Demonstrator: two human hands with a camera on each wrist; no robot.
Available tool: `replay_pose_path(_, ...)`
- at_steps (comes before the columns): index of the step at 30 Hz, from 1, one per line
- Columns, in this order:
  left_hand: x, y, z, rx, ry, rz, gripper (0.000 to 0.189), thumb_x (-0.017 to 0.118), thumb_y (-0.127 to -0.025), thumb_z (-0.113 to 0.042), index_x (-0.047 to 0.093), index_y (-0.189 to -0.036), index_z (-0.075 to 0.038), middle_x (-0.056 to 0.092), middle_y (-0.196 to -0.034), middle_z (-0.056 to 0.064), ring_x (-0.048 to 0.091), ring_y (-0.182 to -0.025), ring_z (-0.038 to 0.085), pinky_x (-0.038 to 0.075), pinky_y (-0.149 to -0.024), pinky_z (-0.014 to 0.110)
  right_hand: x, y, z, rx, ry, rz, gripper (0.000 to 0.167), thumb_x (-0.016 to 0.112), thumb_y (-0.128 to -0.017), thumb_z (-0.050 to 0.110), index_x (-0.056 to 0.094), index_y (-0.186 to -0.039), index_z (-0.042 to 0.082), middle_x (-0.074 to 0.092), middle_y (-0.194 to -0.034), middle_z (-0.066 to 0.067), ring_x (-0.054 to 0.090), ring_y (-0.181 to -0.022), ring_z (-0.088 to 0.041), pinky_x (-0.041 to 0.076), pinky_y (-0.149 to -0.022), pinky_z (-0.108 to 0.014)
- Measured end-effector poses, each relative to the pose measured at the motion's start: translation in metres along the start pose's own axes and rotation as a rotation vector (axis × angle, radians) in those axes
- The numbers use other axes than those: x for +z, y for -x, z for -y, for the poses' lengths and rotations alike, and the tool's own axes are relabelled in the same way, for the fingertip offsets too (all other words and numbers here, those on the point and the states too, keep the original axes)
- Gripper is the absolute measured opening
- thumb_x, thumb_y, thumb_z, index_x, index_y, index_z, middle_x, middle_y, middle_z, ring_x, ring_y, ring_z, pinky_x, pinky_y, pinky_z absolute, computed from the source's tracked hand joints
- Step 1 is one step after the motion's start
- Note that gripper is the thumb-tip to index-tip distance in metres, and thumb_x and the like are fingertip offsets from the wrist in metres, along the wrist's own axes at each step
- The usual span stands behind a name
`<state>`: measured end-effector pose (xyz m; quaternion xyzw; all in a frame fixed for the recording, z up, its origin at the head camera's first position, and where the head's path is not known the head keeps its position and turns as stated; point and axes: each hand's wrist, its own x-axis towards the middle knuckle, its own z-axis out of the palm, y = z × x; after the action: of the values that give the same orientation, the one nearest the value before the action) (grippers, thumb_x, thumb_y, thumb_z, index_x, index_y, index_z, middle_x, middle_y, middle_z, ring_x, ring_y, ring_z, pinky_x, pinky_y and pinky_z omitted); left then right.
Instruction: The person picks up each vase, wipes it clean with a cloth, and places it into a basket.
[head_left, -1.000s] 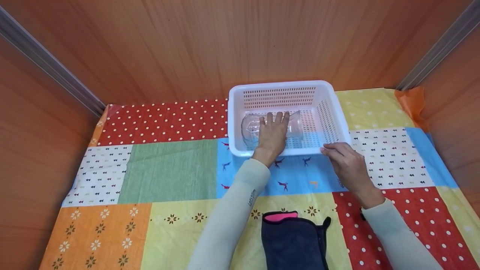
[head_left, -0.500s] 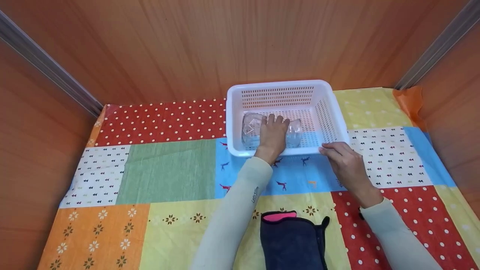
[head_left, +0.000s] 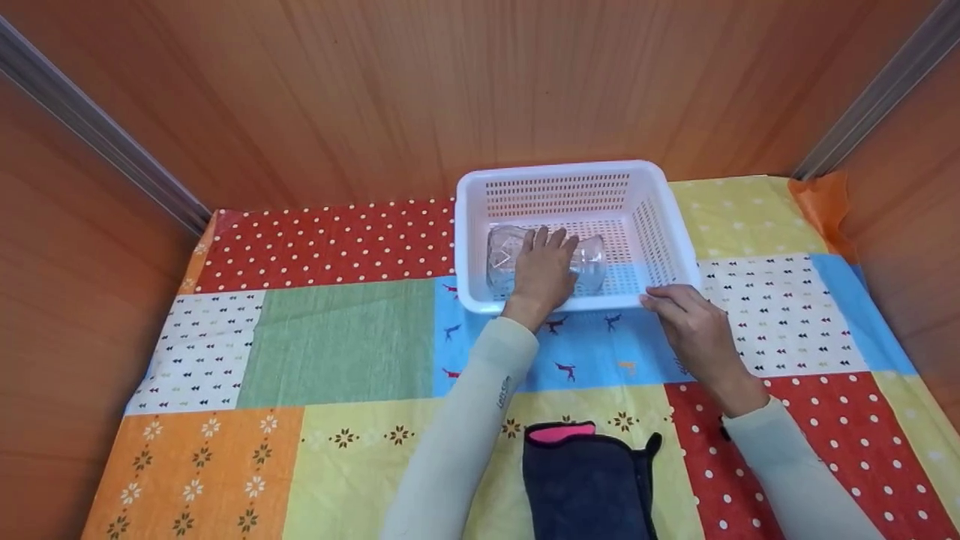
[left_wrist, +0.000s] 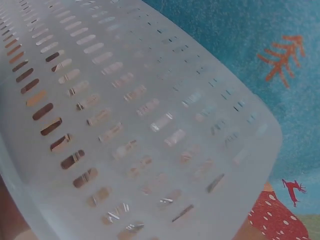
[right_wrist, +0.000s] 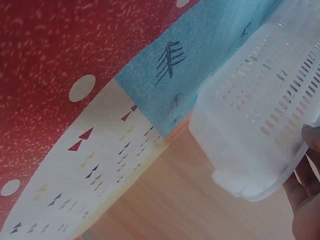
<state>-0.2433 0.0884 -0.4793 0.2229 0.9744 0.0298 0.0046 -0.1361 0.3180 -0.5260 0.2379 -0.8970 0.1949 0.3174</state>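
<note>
A white plastic basket (head_left: 474, 296) with slotted walls stands against the back panel. Inside it, on its side, lies a clear glass vessel (head_left: 504, 259) with a wide left body and a flared right end. My left hand (head_left: 546, 270) reaches over the near rim and grips the vessel's narrower middle, fingers curled over the top; the part under the palm is hidden. My right hand (head_left: 694, 326) pinches the rim at the near right corner. In the right wrist view, its thumb and fingers (right_wrist: 297, 187) hold the rim; the left wrist view shows the basket's outer wall (left_wrist: 150, 120).
A dark mitt-like fabric item (head_left: 589, 487) with a pink lining lies at the front. The patchwork cloth (head_left: 345, 337) covers the surface under the basket. Wood-grain panels (head_left: 480, 82) close off the back and both sides. Orange cloth (head_left: 823, 210) bunches at the back right corner.
The glass vessel has turned under my left hand, its flared end now showing a rounder outline, and the left fingers are more curled. My right hand stays on the rim; the basket keeps its place.
</note>
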Motion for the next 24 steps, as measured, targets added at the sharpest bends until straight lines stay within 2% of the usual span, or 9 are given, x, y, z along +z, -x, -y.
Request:
replay_pose_path(6, -0.001, 0.007, 0.006, 0.009, 0.108, -0.028, 0.054, 0.061, -0.107, -0.038, 0.052, -0.157, -0.021, 0.044, -0.166, 0.002, 0.032, -0.158, 0.028, 0.016, -0.132, 0.046, -0.002, 0.001, 0.000, -0.033, 0.028, 0.012, 0.041, 0.086, -0.078, -0.013, 0.079, -0.116, 0.002, 0.073, -0.112, -0.017, 0.073, -0.108, -0.035, 0.060, -0.088, -0.051)
replay_pose_path(15, -0.002, 0.018, 0.012, 0.020, 0.175, -0.037, 0.051, 0.058, -0.109, -0.040, 0.053, -0.157, -0.022, 0.042, -0.168, 0.000, 0.027, -0.160, 0.024, 0.014, -0.132, 0.045, -0.001, 0.002, 0.001, -0.029, 0.049, 0.021, 0.048, 0.088, -0.074, -0.015, 0.079, -0.119, 0.002, 0.073, -0.114, -0.018, 0.073, -0.108, -0.037, 0.061, -0.087, -0.053)
replay_pose_path(24, -0.008, 0.045, 0.022, 0.064, 0.235, -0.164, 0.053, 0.065, -0.105, -0.039, 0.055, -0.154, -0.023, 0.044, -0.166, -0.001, 0.029, -0.159, 0.025, 0.015, -0.132, 0.048, -0.005, 0.002, 0.003, -0.034, 0.074, 0.066, 0.051, 0.086, -0.077, -0.014, 0.076, -0.125, 0.003, 0.072, -0.119, -0.019, 0.072, -0.112, -0.040, 0.061, -0.088, -0.054)
